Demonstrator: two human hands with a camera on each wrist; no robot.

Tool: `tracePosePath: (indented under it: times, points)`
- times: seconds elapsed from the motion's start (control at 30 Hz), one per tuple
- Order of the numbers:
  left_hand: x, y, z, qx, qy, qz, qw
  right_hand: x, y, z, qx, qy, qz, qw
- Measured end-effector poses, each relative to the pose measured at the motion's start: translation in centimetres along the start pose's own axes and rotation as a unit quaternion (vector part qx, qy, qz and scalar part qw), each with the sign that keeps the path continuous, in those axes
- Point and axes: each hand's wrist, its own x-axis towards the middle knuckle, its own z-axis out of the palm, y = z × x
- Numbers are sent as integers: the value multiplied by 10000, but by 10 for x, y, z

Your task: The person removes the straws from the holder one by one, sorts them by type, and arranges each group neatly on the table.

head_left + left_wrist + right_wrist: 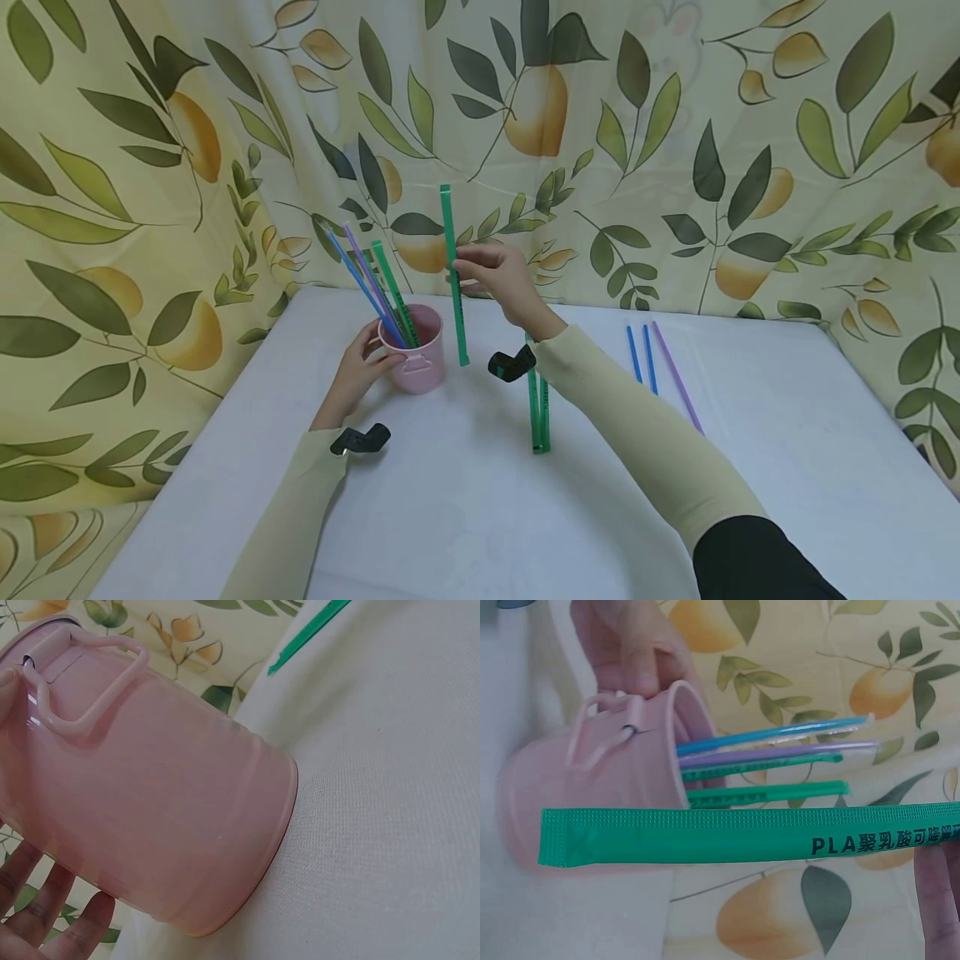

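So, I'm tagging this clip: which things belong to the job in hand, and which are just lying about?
Apparently in use:
pink bucket, in left hand
green stick, in right hand
sticks inside the bucket

Lying about, perhaps waiting:
other green sticks
blue sticks
purple stick

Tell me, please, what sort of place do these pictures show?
Probably a small indoor work corner, though the wider room is out of view: a white-covered table, a curtain printed with fruit and leaves close behind it, and a pink cup with coloured sticks.
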Motion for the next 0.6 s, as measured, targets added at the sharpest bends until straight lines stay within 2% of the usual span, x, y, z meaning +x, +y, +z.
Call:
tracePosePath:
  times: [0.6]
  points:
    - [0, -2, 0, -92, -36, -70, 9999, -52, 18, -53, -314, 262, 205, 9990]
